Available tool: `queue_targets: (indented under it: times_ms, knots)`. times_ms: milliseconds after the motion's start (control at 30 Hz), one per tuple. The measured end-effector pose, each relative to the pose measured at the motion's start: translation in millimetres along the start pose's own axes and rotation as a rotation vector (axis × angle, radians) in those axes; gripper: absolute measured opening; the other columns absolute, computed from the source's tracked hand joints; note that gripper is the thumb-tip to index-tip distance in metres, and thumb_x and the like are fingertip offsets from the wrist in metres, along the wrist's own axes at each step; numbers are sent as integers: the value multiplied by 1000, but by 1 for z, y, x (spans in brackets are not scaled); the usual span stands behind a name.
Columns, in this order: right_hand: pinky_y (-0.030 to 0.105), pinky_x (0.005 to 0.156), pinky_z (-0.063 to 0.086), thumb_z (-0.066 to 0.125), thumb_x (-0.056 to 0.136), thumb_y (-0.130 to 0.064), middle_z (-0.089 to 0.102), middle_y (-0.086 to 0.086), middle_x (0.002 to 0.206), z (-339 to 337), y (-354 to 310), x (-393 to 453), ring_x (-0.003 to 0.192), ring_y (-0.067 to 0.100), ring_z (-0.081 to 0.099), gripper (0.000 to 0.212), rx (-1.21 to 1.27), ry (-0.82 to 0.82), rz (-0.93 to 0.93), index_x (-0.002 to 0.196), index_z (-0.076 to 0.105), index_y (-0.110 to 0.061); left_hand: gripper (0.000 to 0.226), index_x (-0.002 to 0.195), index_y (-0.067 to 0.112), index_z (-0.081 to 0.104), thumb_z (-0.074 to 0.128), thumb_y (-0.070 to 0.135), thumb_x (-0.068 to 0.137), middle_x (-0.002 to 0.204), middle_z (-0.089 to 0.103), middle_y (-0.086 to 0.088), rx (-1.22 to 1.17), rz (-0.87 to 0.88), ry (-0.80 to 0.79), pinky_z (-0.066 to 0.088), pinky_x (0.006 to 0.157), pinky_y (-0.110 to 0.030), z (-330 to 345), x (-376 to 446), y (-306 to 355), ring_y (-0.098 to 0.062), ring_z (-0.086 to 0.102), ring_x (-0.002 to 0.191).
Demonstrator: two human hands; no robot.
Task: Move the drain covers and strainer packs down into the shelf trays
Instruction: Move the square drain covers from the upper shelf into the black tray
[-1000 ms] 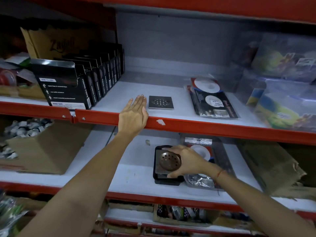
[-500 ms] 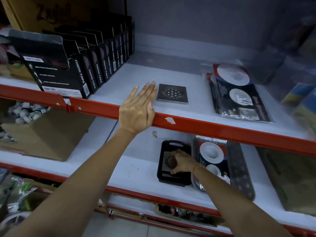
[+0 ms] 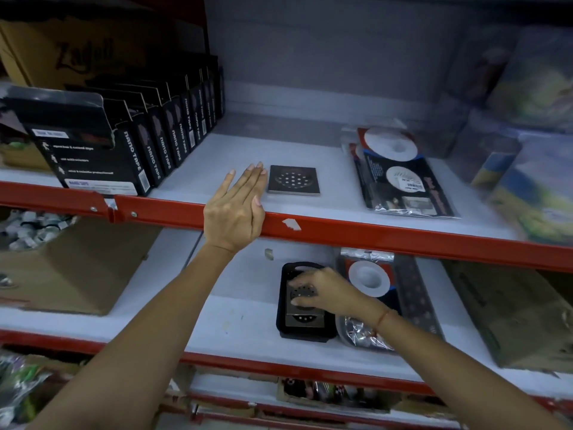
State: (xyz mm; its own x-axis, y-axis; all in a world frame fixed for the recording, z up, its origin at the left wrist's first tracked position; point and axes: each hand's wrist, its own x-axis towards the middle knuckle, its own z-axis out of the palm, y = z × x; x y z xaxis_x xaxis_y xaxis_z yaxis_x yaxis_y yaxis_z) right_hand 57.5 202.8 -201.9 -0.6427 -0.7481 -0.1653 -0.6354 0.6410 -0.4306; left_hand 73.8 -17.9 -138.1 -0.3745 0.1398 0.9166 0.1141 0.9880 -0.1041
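A square metal drain cover (image 3: 294, 180) lies flat on the upper shelf, just right of my left hand (image 3: 237, 206), which rests flat and open on the red shelf edge. Strainer packs (image 3: 400, 175) lie further right on that shelf. On the lower shelf a black tray (image 3: 283, 311) holds stacked square drain covers (image 3: 305, 319). My right hand (image 3: 322, 291) is over the tray with its fingers on a perforated drain cover (image 3: 304, 291). Next to it a perforated grey tray (image 3: 417, 293) holds a strainer pack (image 3: 367, 277).
Black nano tape boxes (image 3: 148, 144) stand in a row at the upper left. Cardboard boxes sit at lower left (image 3: 71, 268) and lower right (image 3: 511, 311). Plastic-wrapped goods (image 3: 527, 150) fill the upper right. A red shelf beam (image 3: 372, 234) crosses between the two shelves.
My right hand carried the round perforated cover down and back into the black tray. The left hand stayed on the shelf edge. The view moved closer.
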Motion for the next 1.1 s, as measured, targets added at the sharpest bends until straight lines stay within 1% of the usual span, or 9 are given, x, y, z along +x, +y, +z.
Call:
queue_targets:
  times_ms: [100,133,200,300,433,533,667,800,1100]
  knots:
    - [6,94,37,68,86,-37,65,-6,126,-37,-31,-25,111,4,60,40,60,112,-95,121,66,-18,46,127,2,60,28,13,97,130,61,-11,4,-15,-26,42,107,-40,-3,2,2,-19,58,123]
    - [5,93,38,69,85,-34,67,-7,122,-49,-40,-32,108,0,60,37,112,146,-120,118,68,-18,46,127,2,61,27,13,97,129,62,-11,7,-21,-36,42,107,-40,-4,2,2,-19,58,122]
    - [11,92,45,73,83,-26,72,-6,111,-73,-56,-44,100,-3,65,28,271,219,-156,110,73,-16,47,125,2,62,26,14,98,128,63,-11,8,-32,-49,42,107,-40,-5,3,4,-19,59,121]
    - [20,88,53,75,81,-17,76,-1,98,-107,-75,-50,92,6,71,20,429,333,-207,101,76,-12,48,124,1,63,25,15,98,126,64,-12,9,-42,-52,43,106,-40,-7,4,4,-20,60,120]
    - [22,83,56,74,82,-15,77,-1,91,-147,-79,-27,84,9,72,16,357,496,-264,98,77,-11,47,123,1,64,26,14,98,126,64,-11,5,-48,-41,44,105,-40,-7,3,4,-19,61,119]
    - [22,93,52,76,80,-23,74,-3,105,-171,-63,13,96,4,68,29,203,412,-180,108,74,-14,47,123,2,64,27,14,97,126,64,-10,-9,-47,-26,45,104,-40,-6,3,3,-19,61,119]
    - [27,105,34,77,73,-43,51,-2,141,-190,-38,69,128,16,46,69,-67,142,-22,135,52,-25,48,123,2,64,27,16,97,127,63,-11,-2,-30,-20,46,103,-40,-4,3,1,-19,61,119]
    - [24,105,28,79,69,-49,43,-3,147,-199,-28,99,133,17,40,95,-71,-96,74,147,34,-19,48,125,2,62,28,16,96,129,62,-10,5,-15,-8,44,105,-40,-2,2,-1,-19,58,122]
    - [20,99,35,81,69,-43,51,-2,139,-189,-35,59,121,13,49,83,37,129,60,139,46,-14,48,126,3,61,27,16,96,132,60,-9,21,-21,-22,42,106,-40,-4,2,1,-18,57,124]
